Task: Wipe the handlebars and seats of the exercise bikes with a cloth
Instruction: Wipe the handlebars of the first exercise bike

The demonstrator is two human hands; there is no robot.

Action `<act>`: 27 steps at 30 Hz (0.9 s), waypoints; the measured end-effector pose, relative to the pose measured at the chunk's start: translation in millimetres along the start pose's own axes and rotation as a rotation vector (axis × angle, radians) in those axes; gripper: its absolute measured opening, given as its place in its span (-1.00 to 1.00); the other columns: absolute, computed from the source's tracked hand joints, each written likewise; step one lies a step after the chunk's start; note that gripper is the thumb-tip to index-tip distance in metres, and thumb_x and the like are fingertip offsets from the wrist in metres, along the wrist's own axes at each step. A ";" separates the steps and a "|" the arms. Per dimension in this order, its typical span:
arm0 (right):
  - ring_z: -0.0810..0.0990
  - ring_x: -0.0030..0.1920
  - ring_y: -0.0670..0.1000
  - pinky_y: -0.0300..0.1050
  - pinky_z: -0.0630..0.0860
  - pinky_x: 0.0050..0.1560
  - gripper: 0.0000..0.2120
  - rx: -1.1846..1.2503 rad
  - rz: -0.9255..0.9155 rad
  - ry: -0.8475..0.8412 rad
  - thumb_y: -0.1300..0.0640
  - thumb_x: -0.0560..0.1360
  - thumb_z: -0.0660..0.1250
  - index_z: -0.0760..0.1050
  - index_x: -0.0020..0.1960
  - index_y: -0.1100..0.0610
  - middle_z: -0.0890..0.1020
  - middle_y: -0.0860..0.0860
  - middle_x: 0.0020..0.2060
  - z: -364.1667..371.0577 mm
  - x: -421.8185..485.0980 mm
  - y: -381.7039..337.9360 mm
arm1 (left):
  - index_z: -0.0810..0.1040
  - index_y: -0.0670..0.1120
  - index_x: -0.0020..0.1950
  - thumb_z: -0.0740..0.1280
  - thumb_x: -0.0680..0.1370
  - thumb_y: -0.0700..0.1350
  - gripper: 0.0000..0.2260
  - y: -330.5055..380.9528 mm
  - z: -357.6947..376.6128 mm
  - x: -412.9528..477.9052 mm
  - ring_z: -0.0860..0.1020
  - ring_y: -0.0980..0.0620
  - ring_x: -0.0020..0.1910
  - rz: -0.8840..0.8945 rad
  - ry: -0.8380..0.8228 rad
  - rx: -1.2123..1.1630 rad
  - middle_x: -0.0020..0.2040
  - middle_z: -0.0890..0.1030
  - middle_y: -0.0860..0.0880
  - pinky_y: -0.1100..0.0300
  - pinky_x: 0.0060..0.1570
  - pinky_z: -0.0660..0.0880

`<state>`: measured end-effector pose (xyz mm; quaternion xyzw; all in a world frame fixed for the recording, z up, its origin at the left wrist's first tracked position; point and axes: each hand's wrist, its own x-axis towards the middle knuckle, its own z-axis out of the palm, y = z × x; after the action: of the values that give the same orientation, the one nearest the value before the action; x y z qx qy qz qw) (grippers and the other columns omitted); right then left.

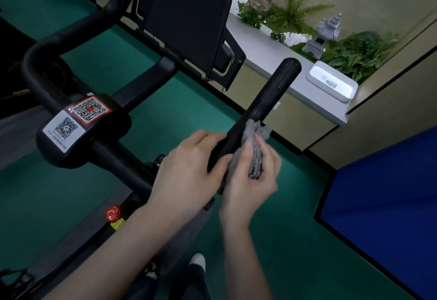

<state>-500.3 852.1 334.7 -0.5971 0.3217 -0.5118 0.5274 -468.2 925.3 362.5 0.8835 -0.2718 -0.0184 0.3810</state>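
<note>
A black exercise bike fills the left and middle of the head view. Its right handlebar grip (267, 101) points up and to the right, with a rounded end. My left hand (186, 167) holds the lower part of this grip, thumb on top. My right hand (253, 176) grips a crumpled grey cloth (256, 139) and presses it against the right side of the grip. The cloth bunches up above my fingers. The left handlebar loop (40, 63) curves away at the left. No seat is in view.
The bike's black screen (189, 20) stands behind the bars; a centre block (80, 127) carries two QR stickers. A red knob (114, 213) sits on the frame below. A ledge with plants, a stone lantern and a white box (332, 81) runs along the wall. Green floor, blue mat at right.
</note>
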 end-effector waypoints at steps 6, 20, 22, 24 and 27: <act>0.51 -0.04 -0.15 -0.38 0.41 0.05 -0.85 -0.111 -0.133 -0.054 0.32 0.46 0.40 0.63 0.03 0.23 0.50 0.08 -0.08 10.3 47.0 -2.4 | 0.52 0.04 0.25 0.31 0.53 0.06 -0.69 -0.3 2.5 1.1 0.56 0.03 -0.02 -0.018 0.009 -0.018 0.07 0.54 0.15 0.00 -0.03 0.53; 0.47 -0.09 -0.20 -0.46 0.38 0.02 -0.84 -0.273 -0.397 -0.232 0.33 0.40 0.45 0.66 -0.01 0.23 0.49 0.06 -0.12 3.6 57.8 5.2 | 0.52 0.07 0.25 0.32 0.51 0.07 -0.68 -1.5 1.4 -0.2 0.56 0.02 -0.01 -0.037 0.008 -0.059 0.05 0.55 0.14 0.00 -0.01 0.52; 0.50 -0.08 -0.11 -0.44 0.39 0.03 -0.83 -0.291 -0.445 -0.296 0.33 0.40 0.46 0.67 -0.02 0.22 0.51 0.08 -0.13 -0.6 55.5 7.4 | 0.52 0.07 0.25 0.32 0.51 0.08 -0.67 -1.0 1.4 0.2 0.56 0.02 -0.02 -0.038 0.003 -0.062 0.04 0.55 0.14 -0.01 -0.01 0.52; 0.52 -0.09 -0.01 -0.43 0.39 0.01 -0.82 -0.343 -0.519 -0.360 0.35 0.39 0.46 0.66 -0.02 0.24 0.53 0.14 -0.14 0.3 64.5 5.6 | 0.52 0.07 0.25 0.30 0.51 0.09 -0.67 -0.8 1.5 0.9 0.56 0.04 -0.04 -0.037 0.002 -0.068 0.03 0.54 0.15 -0.01 -0.02 0.52; 0.55 -0.10 0.12 -0.32 0.44 -0.01 -0.80 -0.417 -0.628 -0.323 0.40 0.38 0.45 0.65 0.00 0.29 0.55 0.23 -0.14 11.2 87.9 -1.8 | 0.52 0.07 0.26 0.30 0.51 0.09 -0.67 -1.6 1.6 0.7 0.55 0.05 -0.04 -0.040 -0.001 -0.070 0.02 0.54 0.16 0.00 -0.02 0.53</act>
<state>-466.3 774.7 361.2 -0.8329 0.1337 -0.4715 0.2571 -467.2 924.8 360.4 0.8749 -0.2534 -0.0360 0.4112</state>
